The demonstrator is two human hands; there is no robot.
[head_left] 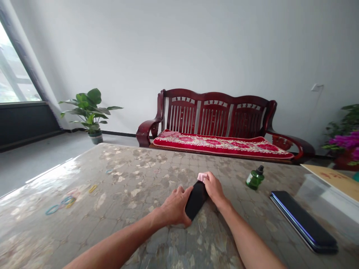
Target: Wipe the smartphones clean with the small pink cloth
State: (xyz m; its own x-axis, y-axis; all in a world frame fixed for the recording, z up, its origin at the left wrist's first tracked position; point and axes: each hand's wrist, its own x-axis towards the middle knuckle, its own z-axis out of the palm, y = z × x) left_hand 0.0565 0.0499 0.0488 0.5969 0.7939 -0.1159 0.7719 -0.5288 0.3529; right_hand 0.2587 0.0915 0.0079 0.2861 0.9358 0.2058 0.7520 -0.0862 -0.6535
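A black smartphone [195, 201] is held at a slant just above or on the patterned table cover [134, 209]; I cannot tell whether it touches. My left hand [176, 206] grips it along its left side, thumb at the near end. At the far end, my right hand [212, 188] pinches a small pale pink cloth [202, 176] against the phone's top edge. To the right stands a green bottle [254, 179] with a black cap, upright and apart from both hands.
Stacked dark phones [304, 220] lie at the right, beside a clear plastic box [322, 194] with a tan sheet [333, 181] on it. Coloured rubber bands [67, 201] are scattered at the left. Beyond the table stand a wooden bench [215, 112] and a potted plant [94, 112].
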